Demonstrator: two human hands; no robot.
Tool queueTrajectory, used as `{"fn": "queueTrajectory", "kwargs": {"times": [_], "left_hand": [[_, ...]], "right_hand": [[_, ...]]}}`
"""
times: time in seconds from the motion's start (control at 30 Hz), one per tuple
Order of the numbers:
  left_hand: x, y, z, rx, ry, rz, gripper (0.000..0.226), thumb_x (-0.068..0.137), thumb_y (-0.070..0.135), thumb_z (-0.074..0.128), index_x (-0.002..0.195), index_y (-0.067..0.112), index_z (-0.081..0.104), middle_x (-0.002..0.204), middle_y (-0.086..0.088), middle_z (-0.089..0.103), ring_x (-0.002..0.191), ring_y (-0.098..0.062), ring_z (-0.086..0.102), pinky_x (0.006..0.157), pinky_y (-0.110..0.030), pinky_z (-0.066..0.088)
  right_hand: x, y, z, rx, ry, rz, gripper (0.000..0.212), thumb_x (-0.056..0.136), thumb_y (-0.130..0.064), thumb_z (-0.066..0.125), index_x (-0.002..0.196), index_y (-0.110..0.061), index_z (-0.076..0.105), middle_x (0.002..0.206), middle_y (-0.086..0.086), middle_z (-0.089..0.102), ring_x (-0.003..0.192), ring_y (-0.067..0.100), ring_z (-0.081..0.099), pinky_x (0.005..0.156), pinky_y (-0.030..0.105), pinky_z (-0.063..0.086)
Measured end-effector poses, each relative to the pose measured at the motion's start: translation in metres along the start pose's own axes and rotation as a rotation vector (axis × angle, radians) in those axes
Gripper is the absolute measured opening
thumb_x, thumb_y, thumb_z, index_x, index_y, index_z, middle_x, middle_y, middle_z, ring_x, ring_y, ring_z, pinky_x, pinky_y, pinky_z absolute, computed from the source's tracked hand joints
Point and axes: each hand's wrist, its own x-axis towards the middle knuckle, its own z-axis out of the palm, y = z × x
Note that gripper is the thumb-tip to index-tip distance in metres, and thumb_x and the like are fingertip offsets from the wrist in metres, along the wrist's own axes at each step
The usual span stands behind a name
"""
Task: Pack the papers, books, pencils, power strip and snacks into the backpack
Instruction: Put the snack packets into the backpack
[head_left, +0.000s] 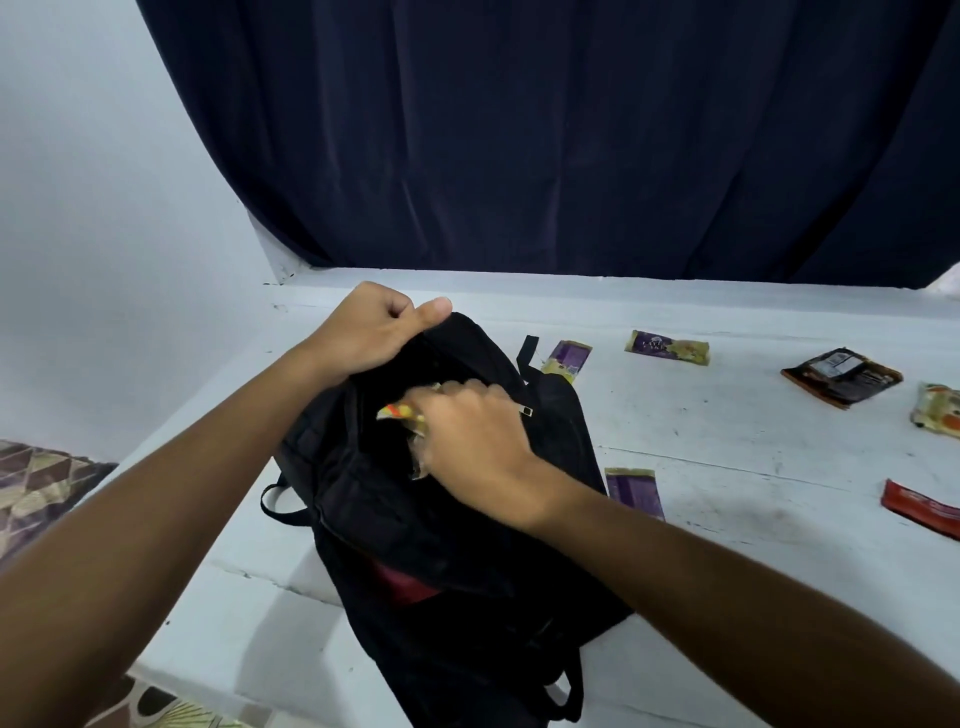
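A black backpack (457, 530) lies on the white table (727, 447) with its top pocket gaping. My left hand (371, 330) grips the upper edge of the opening and holds it up. My right hand (470, 431) holds a clear snack packet (402, 415) with orange and yellow print, half inside the opening. Loose snacks lie to the right: two purple packets (566, 359) (667, 347) near the bag's top, a third purple packet (635, 491) beside my right wrist, a dark brown pack (841, 376), a yellow-green pack (937, 413) and a red pack (924, 508).
A dark blue curtain (545, 145) hangs behind the table. A white wall (93, 234) stands at the left. A patterned cloth (36, 483) shows beyond the table's left edge. The table's front edge runs near the bottom left.
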Motion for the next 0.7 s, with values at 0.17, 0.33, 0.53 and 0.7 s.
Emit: {"fn": "queueTrajectory", "kwargs": {"times": [0.17, 0.33, 0.53, 0.7], "left_hand": [[0.007, 0.001, -0.004, 0.032, 0.045, 0.052, 0.060, 0.089, 0.042, 0.064, 0.049, 0.015, 0.028, 0.040, 0.013, 0.020, 0.039, -0.009, 0.025, 0.042, -0.013, 0.024], [0.010, 0.000, -0.006, 0.053, 0.059, 0.083, 0.061, 0.087, 0.043, 0.065, 0.049, 0.014, 0.029, 0.038, 0.012, 0.022, 0.039, -0.008, 0.027, 0.043, -0.012, 0.025], [0.010, -0.002, -0.008, 0.047, 0.064, 0.080, 0.061, 0.087, 0.046, 0.064, 0.049, 0.014, 0.028, 0.038, 0.012, 0.023, 0.039, -0.008, 0.027, 0.043, -0.013, 0.025], [0.008, -0.004, -0.011, 0.032, 0.048, 0.083, 0.061, 0.088, 0.046, 0.061, 0.050, 0.016, 0.025, 0.041, 0.012, 0.019, 0.040, -0.009, 0.023, 0.043, -0.013, 0.023]], "right_hand": [[0.034, -0.019, 0.018, 0.017, 0.016, -0.142, 0.029, 0.080, -0.011, 0.061, 0.108, -0.009, 0.064, 0.103, 0.017, 0.066, 0.096, 0.038, 0.059, 0.085, 0.043, 0.042], [0.062, -0.021, 0.021, 0.261, -0.133, -0.191, 0.041, 0.091, 0.001, 0.043, 0.132, -0.001, 0.046, 0.127, 0.023, 0.054, 0.112, 0.039, 0.055, 0.090, 0.038, 0.042], [0.079, -0.027, 0.015, 0.346, -0.245, -0.166, 0.037, 0.102, -0.011, 0.033, 0.138, -0.007, 0.040, 0.138, 0.015, 0.044, 0.127, 0.028, 0.042, 0.097, 0.025, 0.028], [0.077, -0.018, 0.016, 0.044, -0.429, -0.303, 0.029, 0.092, -0.018, 0.047, 0.116, -0.008, 0.061, 0.122, 0.012, 0.061, 0.107, 0.033, 0.060, 0.080, 0.032, 0.048]]}}
